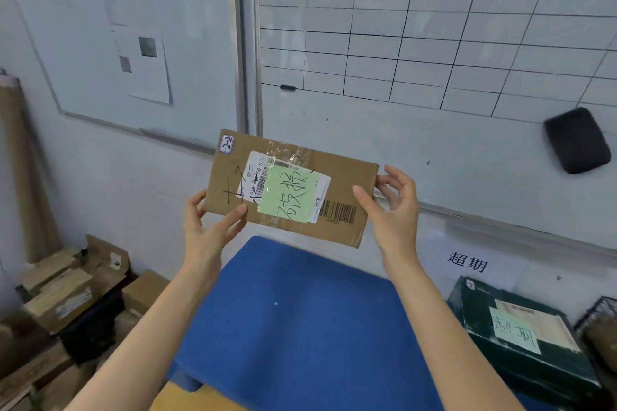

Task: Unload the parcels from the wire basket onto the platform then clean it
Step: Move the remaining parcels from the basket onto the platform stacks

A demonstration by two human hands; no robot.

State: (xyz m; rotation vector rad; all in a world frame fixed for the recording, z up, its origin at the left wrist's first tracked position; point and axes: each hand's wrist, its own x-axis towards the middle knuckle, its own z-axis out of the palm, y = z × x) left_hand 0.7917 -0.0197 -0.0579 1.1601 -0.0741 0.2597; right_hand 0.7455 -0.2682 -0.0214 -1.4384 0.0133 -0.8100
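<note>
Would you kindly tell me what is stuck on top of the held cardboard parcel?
On the parcel: a white shipping label, a green handwritten note over it, and a small corner sticker. The note hides much of the label's print.

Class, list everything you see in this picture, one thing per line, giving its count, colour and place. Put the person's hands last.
cardboard parcel: one, brown, held up above the platform
note: one, pale green, stuck on the parcel's front
platform: one, blue, below the parcel
box: one, dark green, right of the platform
wire basket: one, black, far right edge, partly cut off
left whiteboard: one, white, on the wall
gridded whiteboard: one, white, beside it on the right
eraser: one, black, on the gridded whiteboard
cardboard boxes: several, brown, piled lower left
left hand: one, grips the parcel's left end
right hand: one, grips the parcel's right end
</note>
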